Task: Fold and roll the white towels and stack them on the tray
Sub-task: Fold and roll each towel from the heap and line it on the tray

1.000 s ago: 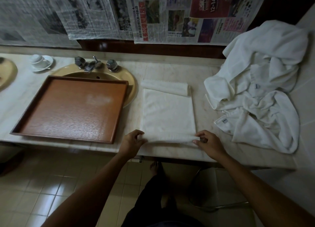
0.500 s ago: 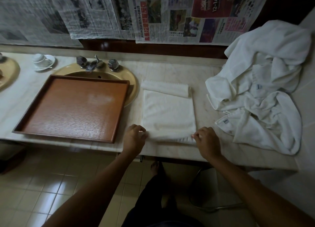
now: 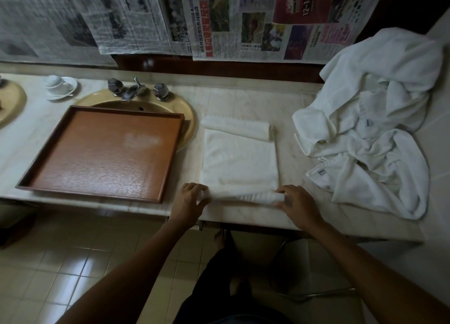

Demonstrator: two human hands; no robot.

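Note:
A folded white towel (image 3: pixel 239 160) lies flat on the marble counter, its near edge turned up into a thin roll (image 3: pixel 243 195). My left hand (image 3: pixel 191 202) grips the roll's left end. My right hand (image 3: pixel 298 203) holds the right end, fingers curled over it. A small rolled white towel (image 3: pixel 237 129) lies just beyond the flat one. The brown wooden tray (image 3: pixel 26 181) sits to the left over the sink, with nothing on it. A heap of loose white towels (image 3: pixel 375 129) is piled at the right.
A yellow sink (image 3: pixel 187 119) with metal taps (image 3: pixel 136 91) lies partly under the tray. A white cup and saucer (image 3: pixel 59 86) stand at the back left. Newspapers (image 3: pixel 219 19) hang on the wall. Below the counter edge are floor tiles and a metal stool frame (image 3: pixel 316 293).
Both hands have curled the towel's near edge over and pushed it away from me, so a thin roll has formed where the edge lay flat a second ago.

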